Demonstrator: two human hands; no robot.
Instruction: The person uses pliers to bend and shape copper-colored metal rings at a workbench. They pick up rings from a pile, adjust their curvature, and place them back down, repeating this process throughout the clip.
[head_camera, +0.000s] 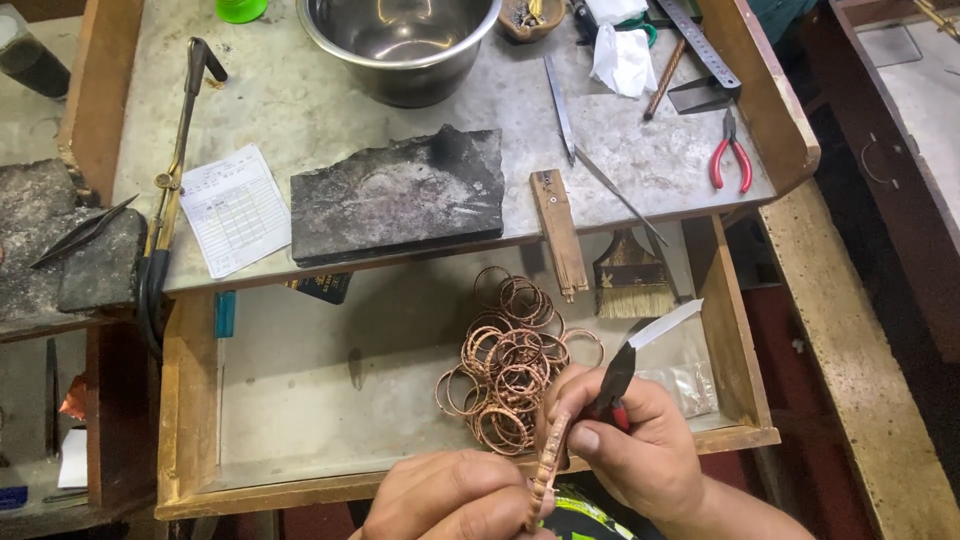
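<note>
1. While the left hand (450, 497) pinches a copper bangle (547, 470) upright, its grip steadies the work.
2. Right hand (640, 440), closed around pliers (612, 380), bites the bangle's top.
3. Loose copper rings (510, 365) lie just beyond both grips, in the drawer (300, 400).

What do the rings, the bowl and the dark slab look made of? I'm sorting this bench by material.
Rings: reddish, copper-like metal, dull with a patterned surface. Bowl: silvery metal, probably steel, with bright reflections inside. Slab: grey-black, matte, chipped edges and scorched patches; it could be stone or a soldering block, which the view cannot settle.
</note>
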